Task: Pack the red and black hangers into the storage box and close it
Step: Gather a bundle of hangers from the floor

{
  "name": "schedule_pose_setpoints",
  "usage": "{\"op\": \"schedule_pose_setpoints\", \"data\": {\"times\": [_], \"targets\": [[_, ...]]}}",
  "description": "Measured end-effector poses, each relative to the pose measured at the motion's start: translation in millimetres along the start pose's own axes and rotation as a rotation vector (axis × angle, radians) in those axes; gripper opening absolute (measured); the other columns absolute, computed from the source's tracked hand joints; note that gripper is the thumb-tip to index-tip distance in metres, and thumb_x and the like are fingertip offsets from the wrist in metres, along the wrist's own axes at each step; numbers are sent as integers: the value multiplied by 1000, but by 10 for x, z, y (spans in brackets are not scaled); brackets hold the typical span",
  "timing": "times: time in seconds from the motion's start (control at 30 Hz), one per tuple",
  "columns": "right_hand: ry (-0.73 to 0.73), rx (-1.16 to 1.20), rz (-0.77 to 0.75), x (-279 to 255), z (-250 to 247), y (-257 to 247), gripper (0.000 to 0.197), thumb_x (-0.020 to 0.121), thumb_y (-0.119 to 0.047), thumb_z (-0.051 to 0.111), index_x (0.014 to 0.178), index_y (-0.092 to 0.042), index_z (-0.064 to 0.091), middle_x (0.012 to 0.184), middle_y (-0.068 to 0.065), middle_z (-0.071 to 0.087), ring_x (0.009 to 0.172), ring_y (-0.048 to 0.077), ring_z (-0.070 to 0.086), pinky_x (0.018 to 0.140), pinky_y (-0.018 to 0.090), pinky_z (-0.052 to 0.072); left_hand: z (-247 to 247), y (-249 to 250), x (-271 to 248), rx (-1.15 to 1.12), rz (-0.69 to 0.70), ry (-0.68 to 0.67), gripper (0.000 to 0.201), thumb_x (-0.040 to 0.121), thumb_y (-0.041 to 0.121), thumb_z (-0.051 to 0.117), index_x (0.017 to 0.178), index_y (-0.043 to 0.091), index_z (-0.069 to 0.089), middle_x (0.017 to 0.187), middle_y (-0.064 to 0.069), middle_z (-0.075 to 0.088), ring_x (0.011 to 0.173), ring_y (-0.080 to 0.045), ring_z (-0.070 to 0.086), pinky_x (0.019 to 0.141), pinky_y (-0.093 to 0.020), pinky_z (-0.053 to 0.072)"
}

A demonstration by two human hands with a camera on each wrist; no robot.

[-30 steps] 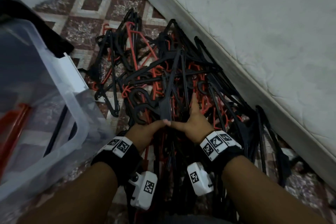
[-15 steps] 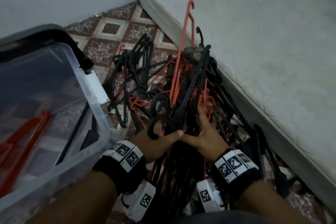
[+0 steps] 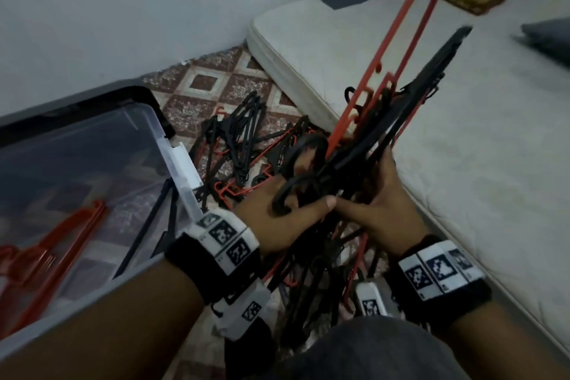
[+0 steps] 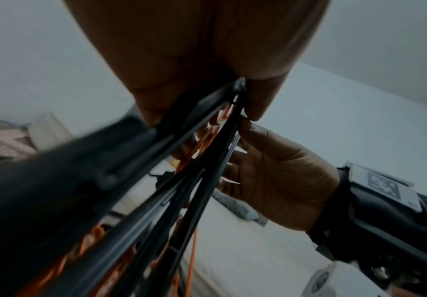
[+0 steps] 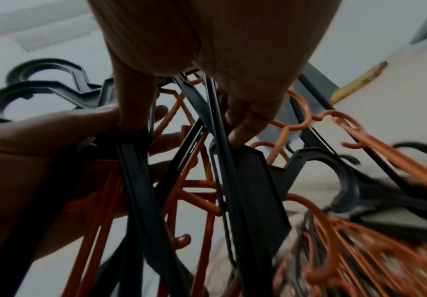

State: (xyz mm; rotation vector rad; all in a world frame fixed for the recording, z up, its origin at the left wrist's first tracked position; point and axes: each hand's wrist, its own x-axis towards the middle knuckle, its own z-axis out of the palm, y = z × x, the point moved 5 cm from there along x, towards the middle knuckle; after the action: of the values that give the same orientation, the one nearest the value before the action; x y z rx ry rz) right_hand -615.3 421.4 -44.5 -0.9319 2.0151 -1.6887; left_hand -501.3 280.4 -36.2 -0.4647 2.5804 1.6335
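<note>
status: packing approx. early stage. the clear plastic storage box with white latch (image 3: 160, 145) sits open, well left of the left-hand fingers. contents visible thru its wall: a few red plastic hangers (image 3: 58, 244) at the near-left end, plus two or so black plastic hangers (image 3: 154, 225) leaning at the right wall. most of the box vol. looks unfilled. a dark rim shows behind the box's far edge; prob. the lid, cannot confirm.

in hand: a mixed bundle of red and black plastic hangers (image 3: 373, 139), raised off the floor, long ends angled up and away from the fingers over the white mattress (image 3: 462, 163). left hand (image 3: 283, 216) grips the bundle's left side, fingers curled under and thumb across a black hook. right hand (image 3: 385, 203) grips the right side, fingers curled round the black bars; right wrist view confirms fingers (image 5: 245, 120) hooked into the bundle. thumbs of both hands nearly touch.

remaining: a loose pile of red and black hangers (image 3: 240, 151) lies on the patterned floor tiles (image 3: 216, 83), beyond the left-hand fingers, between box and mattress. more hang below the wrists.

to do, by est.: move held bundle left into box, collect floor pile, close lid. hooks look tangled; snag risk on transfer.
</note>
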Motion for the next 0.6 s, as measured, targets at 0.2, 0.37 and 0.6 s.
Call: {"op": "schedule_pose_setpoints", "data": {"times": [0.2, 0.37, 0.6], "targets": [[-13, -208, -128, 357, -225, -950, 96, 80, -41, 80, 154, -30, 20, 133, -11, 62, 115, 5, 64, 100, 36, 52, -504, 785, 51, -23, 214, 148, 37, 89, 53, 63, 122, 38, 64, 104, 29, 69, 99, 10, 63, 86, -16, 51], [8, -394, -112, 549, -312, -1449, 98, 77, -56, 76, 153, -41, 16, 106, -15, 73, 87, -3, 70, 77, 20, 58, -1032, 1177, -65, 225, 234, 388, 60, 81, 70, 55, 133, 40, 49, 122, 23, 61, 116, 0, 57, 102, -25, 44], [-75, -427, 20, 728, -204, -1454, 76, 86, -37, 72, 145, -43, 25, 96, -4, 76, 74, 16, 74, 67, 41, 62, -1168, 1214, -102, 342, 137, 322, 45, 87, 66, 53, 119, 35, 56, 87, 17, 66, 85, -3, 63, 76, -20, 50]]}}
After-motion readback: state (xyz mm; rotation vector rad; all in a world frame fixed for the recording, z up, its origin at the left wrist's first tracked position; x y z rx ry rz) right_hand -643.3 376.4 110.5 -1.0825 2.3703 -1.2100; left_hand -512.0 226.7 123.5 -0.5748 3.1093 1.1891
